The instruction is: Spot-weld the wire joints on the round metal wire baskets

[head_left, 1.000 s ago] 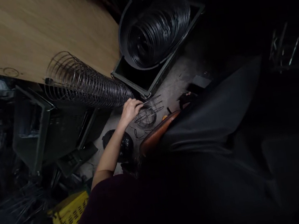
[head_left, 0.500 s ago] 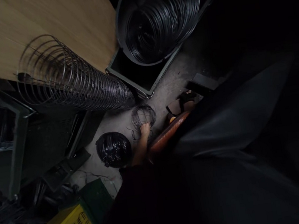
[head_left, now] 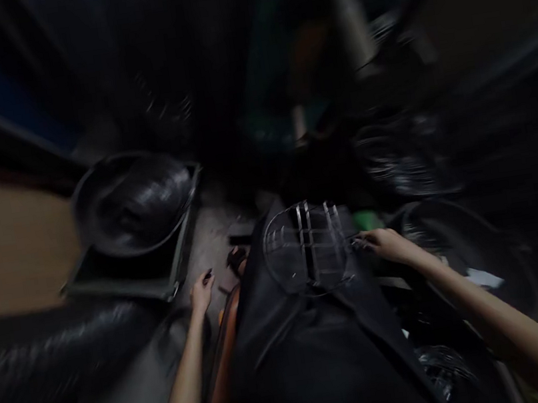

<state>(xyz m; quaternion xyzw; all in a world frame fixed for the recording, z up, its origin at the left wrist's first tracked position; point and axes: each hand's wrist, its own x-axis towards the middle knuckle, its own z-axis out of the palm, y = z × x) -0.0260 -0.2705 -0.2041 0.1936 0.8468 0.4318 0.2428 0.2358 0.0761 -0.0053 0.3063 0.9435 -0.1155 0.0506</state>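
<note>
The picture is dark and smeared by motion. My right hand (head_left: 381,245) is closed on the right rim of a round wire grille (head_left: 306,247) with several straight cross bars, held above my dark-clothed lap. My left hand (head_left: 202,289) hangs lower at the left, over the grey floor beside an orange seat edge (head_left: 223,350). Its fingers look loosely curled and I cannot make out anything in them.
A black round tub of coiled wire (head_left: 132,202) sits in a green square frame (head_left: 168,270) at the left. A wooden board (head_left: 6,240) lies further left. More wire coils (head_left: 403,154) and a dark basin (head_left: 482,244) are at the right.
The camera has swung sharply right and up. My left hand has left the wire ring on the floor. My right hand and the wire grille have come into view.
</note>
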